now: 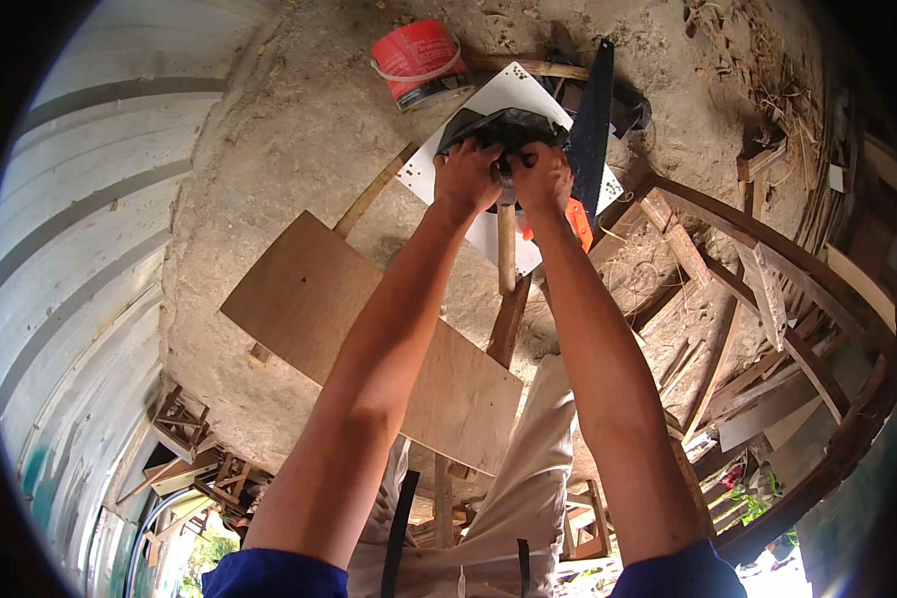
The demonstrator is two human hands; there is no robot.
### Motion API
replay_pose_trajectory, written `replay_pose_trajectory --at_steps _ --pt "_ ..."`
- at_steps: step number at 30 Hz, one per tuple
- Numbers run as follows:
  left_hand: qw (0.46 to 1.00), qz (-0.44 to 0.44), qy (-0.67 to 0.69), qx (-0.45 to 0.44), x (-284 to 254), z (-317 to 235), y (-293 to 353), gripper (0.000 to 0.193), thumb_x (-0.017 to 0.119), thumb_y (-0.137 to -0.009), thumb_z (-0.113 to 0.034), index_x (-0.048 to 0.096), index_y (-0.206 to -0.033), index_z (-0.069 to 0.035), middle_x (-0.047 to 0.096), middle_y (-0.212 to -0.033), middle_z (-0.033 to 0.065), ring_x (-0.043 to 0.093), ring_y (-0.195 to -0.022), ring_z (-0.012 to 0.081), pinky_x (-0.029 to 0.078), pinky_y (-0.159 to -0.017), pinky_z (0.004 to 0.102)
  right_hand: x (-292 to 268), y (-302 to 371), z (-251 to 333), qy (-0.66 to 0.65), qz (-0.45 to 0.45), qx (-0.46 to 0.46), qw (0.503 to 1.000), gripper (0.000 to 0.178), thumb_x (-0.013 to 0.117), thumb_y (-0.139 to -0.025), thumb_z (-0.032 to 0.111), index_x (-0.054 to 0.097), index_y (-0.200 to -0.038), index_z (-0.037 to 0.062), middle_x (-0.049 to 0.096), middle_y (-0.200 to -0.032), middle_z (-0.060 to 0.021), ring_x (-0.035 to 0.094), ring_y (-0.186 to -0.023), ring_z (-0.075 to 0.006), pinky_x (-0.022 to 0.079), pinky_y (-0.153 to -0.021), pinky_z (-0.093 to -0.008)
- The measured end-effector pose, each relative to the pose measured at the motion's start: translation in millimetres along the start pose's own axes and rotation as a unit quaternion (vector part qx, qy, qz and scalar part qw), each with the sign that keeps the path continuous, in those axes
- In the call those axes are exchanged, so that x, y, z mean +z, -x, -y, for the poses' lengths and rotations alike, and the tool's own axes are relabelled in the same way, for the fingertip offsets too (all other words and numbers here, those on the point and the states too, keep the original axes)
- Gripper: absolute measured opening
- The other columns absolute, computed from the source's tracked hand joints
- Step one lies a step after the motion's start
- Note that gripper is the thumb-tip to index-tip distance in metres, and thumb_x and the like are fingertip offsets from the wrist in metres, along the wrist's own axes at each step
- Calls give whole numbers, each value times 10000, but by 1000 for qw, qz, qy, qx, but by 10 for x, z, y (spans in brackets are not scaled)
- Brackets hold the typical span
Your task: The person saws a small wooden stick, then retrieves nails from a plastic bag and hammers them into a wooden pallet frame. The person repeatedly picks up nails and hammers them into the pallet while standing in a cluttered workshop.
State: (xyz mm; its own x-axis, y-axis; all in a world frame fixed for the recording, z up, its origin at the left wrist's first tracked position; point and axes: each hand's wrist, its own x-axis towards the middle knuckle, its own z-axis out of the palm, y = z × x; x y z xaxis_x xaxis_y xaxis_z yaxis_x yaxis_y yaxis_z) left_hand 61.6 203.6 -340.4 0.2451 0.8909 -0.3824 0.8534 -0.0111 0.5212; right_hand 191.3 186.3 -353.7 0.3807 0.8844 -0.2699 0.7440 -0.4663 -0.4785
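Head view: the left hand [471, 179] and the right hand [543, 182] sit close side by side, fingers curled, both gripping the near edge of a crumpled black plastic bag [516, 127]. This bag lies over a white flat panel with small holes near its corners [514, 88]. Below the hands, a pale round wooden handle [506, 249] points toward the person. Just right of the bag rests a dark-bladed handsaw with an orange grip [592, 130]. Beyond, left, stands a red and black plastic bucket [419, 62]; nearer lies a brown rectangular plywood sheet [314, 289].
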Motion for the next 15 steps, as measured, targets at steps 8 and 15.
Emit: replay_pose_trajectory --at_steps 8,15 --pt "1000 10 13 -4 27 42 -2 414 541 -869 -186 612 -1271 -252 560 -1262 120 526 -1199 333 381 -1000 520 85 -25 -129 -15 -23 -87 996 162 748 -777 219 731 -926 159 644 -946 -109 634 -931 -336 482 -820 -463" --pt "994 25 104 -9 -71 3 18 347 585 -866 -174 660 -1204 -155 607 -1219 142 569 -1162 338 448 -962 497 -167 -20 -28 -210 -49 3 976 165 769 -811 169 759 -955 90 695 -876 -90 680 -809 -182 525 -722 -296"
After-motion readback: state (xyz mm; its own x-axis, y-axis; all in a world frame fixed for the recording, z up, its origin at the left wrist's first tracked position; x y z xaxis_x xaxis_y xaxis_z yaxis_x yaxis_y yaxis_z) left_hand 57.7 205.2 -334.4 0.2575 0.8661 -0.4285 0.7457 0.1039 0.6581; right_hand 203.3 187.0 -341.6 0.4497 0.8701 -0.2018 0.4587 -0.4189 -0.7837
